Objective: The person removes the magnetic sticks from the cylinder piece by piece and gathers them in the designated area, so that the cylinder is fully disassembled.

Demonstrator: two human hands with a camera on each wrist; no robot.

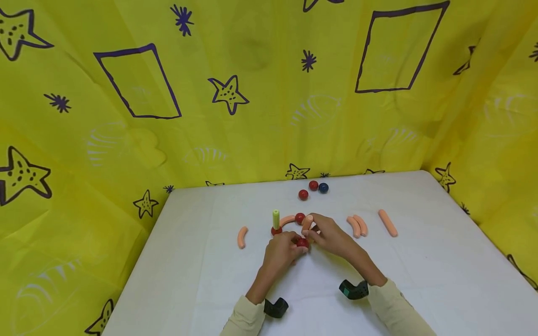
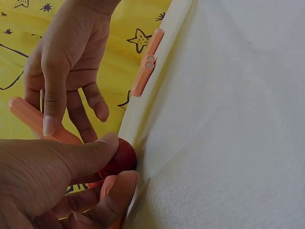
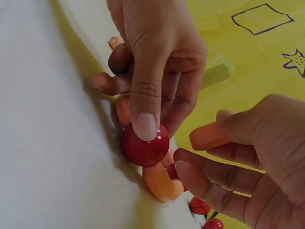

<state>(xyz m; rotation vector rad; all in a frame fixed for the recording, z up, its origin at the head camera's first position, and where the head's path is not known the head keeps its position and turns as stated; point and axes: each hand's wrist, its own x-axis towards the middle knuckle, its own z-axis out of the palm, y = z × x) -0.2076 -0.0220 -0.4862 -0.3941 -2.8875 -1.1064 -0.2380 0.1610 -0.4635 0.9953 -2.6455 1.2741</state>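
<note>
My left hand (image 1: 280, 253) pinches a glossy red ball (image 3: 145, 149) between thumb and fingers, low over the white table. My right hand (image 1: 332, 234) grips a ribbed orange stick (image 2: 29, 114), which slants up above that ball in the head view. Just beyond the hands, a curved orange stick (image 1: 287, 219) runs between a second red ball (image 1: 300, 218) and a third red ball (image 1: 275, 230). From the third ball a light green stick (image 1: 275, 218) stands upright. In the right wrist view, another curved orange piece (image 3: 161, 183) shows right below the pinched ball.
Two loose red balls (image 1: 303, 195) and a dark blue ball (image 1: 323, 188) lie at the table's back. Two short curved orange sticks (image 1: 357, 226) and a straight orange stick (image 1: 387, 222) lie right. One curved orange stick (image 1: 241, 237) lies left. Yellow patterned cloth (image 1: 269, 135) rises behind.
</note>
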